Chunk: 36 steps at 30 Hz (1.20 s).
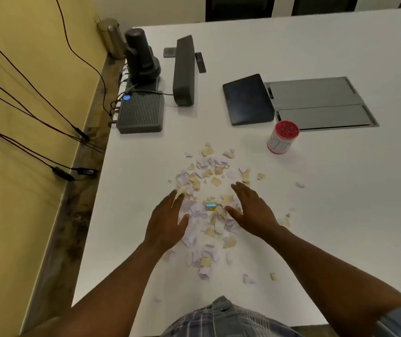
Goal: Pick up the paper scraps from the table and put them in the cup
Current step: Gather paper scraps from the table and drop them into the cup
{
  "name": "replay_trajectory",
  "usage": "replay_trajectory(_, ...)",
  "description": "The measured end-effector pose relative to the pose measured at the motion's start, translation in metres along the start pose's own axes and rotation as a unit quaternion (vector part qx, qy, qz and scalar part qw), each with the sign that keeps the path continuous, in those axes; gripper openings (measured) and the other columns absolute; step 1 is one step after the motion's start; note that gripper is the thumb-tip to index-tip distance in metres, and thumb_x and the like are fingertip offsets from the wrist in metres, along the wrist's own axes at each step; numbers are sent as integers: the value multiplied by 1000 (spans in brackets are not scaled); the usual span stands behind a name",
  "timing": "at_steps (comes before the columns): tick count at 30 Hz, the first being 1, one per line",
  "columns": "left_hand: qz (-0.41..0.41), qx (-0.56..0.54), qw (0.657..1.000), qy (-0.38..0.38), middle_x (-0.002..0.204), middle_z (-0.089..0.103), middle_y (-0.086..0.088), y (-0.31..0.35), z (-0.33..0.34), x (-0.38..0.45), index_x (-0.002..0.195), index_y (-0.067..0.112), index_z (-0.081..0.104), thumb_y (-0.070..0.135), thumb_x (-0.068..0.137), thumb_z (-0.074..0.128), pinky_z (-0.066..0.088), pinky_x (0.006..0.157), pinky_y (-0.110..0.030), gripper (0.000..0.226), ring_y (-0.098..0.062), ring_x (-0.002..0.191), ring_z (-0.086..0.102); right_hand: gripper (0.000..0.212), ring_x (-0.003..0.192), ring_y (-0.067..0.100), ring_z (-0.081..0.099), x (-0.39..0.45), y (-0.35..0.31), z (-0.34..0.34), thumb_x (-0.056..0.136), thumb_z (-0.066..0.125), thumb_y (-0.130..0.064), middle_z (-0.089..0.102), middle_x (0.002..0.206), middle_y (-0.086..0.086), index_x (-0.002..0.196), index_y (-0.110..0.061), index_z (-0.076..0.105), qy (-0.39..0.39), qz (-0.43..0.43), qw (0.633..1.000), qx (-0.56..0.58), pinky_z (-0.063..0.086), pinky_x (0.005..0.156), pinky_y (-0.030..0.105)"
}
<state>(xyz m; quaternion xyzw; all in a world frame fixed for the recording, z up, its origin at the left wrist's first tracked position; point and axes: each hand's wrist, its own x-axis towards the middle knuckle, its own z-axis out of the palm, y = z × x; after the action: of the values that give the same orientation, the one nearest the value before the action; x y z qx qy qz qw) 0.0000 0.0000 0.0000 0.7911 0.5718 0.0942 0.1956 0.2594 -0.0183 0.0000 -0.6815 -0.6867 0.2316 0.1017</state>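
Several torn paper scraps (209, 171), lilac, white and tan, lie scattered over the middle of the white table (340, 215). A small yellow and blue piece (210, 205) sits among them. My left hand (167, 222) rests flat on the left side of the pile, fingers spread. My right hand (252, 210) rests on the right side, fingers apart and pointing forward. Neither hand holds anything. The cup (282, 137), white with a red inside, stands upright to the back right of the scraps, away from both hands.
Behind the pile stand a dark vented box (141, 113), a camera (141, 59), a long dark speaker bar (183, 69), a tilted tablet (248, 99) and a grey cable hatch (320, 103). The table's left edge drops to a floor with cables (73, 132).
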Motion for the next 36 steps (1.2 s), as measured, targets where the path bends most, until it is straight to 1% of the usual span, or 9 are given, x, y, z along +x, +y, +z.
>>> replay_trajectory(5,-48,20,995,-84,154,24,-4,-10,25,-9,146,28,24,44,88,52,35,105,-40,67,-25,137,29,65,134,22,36,-2,10,21,90,49,-53,33,151,2,144,-24,30,-53,12,997,-50,38,103,38)
replay_trajectory(8,-70,33,991,-112,154,20,-5,-13,35,-4,146,32,19,51,82,57,36,104,-43,76,-26,137,26,66,132,22,38,0,11,30,88,51,-55,36,150,1,143,-23,32,-68,31,996,-53,40,100,39)
replay_trajectory(14,-99,30,981,-167,156,8,-5,-14,48,10,145,39,10,58,70,67,39,103,-49,95,-28,139,17,87,130,24,37,5,9,44,78,56,-66,29,150,1,145,-22,22,-94,110,989,-39,47,89,41)
replay_trajectory(20,-95,-5,978,-187,152,12,-7,-8,54,21,146,38,12,47,67,77,43,101,-42,103,-29,133,24,90,136,26,29,16,1,51,78,61,-62,19,155,2,147,-37,9,-134,96,985,-50,48,92,42)
replay_trajectory(24,-77,2,982,-174,144,24,-8,-1,59,32,145,35,21,34,74,75,41,100,-34,90,-25,127,32,78,128,26,33,24,2,57,84,59,-53,23,150,6,145,-41,11,-148,30,984,-94,52,82,37)
replay_trajectory(27,-72,-6,984,-161,137,31,-7,5,64,36,142,31,33,25,80,71,42,97,-30,73,-23,123,37,60,121,26,38,25,5,62,91,54,-43,28,146,8,142,-35,24,-138,-19,983,-117,52,70,34)
replay_trajectory(30,-62,-27,987,-147,130,38,-8,9,67,38,129,22,50,18,85,65,45,90,-28,47,-23,117,43,43,112,25,44,23,8,64,93,54,-31,39,136,8,133,-26,40,-124,-56,984,-120,53,62,34)
replay_trajectory(33,-39,-39,990,-133,119,47,-9,10,67,41,115,15,61,15,89,60,46,81,-28,26,-24,104,52,29,106,24,47,22,13,63,94,51,-21,47,126,8,123,-18,49,-116,-82,983,-116,51,63,34)
replay_trajectory(36,-27,-57,991,-122,108,55,-10,10,66,47,102,10,67,12,89,58,49,75,-30,16,-24,93,59,22,100,22,50,26,16,60,94,49,-16,54,115,7,116,-16,56,-107,-88,985,-103,51,68,33)
